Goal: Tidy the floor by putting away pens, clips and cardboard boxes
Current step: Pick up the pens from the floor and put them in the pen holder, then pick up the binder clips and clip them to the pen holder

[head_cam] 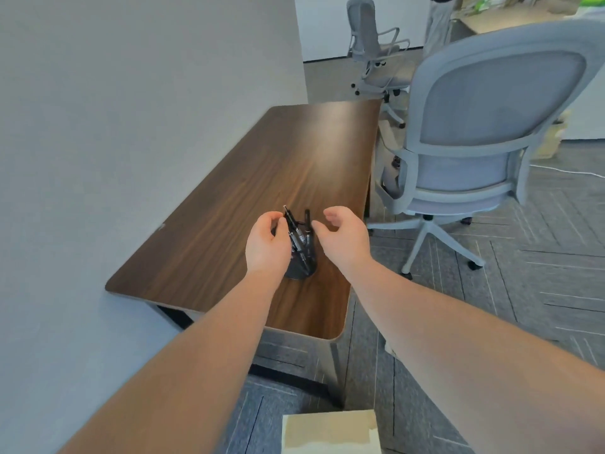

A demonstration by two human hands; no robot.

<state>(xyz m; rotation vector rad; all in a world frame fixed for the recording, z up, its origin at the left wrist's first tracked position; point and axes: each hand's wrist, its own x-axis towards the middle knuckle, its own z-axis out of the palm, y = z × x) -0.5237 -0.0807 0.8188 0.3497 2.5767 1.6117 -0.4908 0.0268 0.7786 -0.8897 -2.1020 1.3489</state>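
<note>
**Reaching over the pen cup on the brown table**

Looking down, I see both of my bare arms stretched out over a dark brown wooden table (248, 178). It stands against a plain grey wall (131, 93) on the left.

A small black pen cup (302, 268) sits on the table, near its right edge. A bunch of black pens (299, 235) stands in it, leaning and poking out of the top.

My left hand (266, 247) is at the left side of the cup. Its fingers (278, 224) are curled in around the pens, and the thumb and first finger look pinched on one pen near its top. My right hand (343, 239) is just to the right of the pens. Its fingers (334, 215) are loose and spread wide, holding nothing. I cannot tell if the thumb touches the cup.

A cardboard box (330, 432) lies on the grey carpet floor (523, 290), very near me at the bottom, just in front of the near end of the table.

A light grey office chair (471, 149) stands to the right of the table, with its back turned to me. Another grey chair (376, 47) stands far away, past the far end of the table. Beside it, at the top, I can see the legs of a person (437, 24) in pale trousers next to a light desk (510, 14).
</note>
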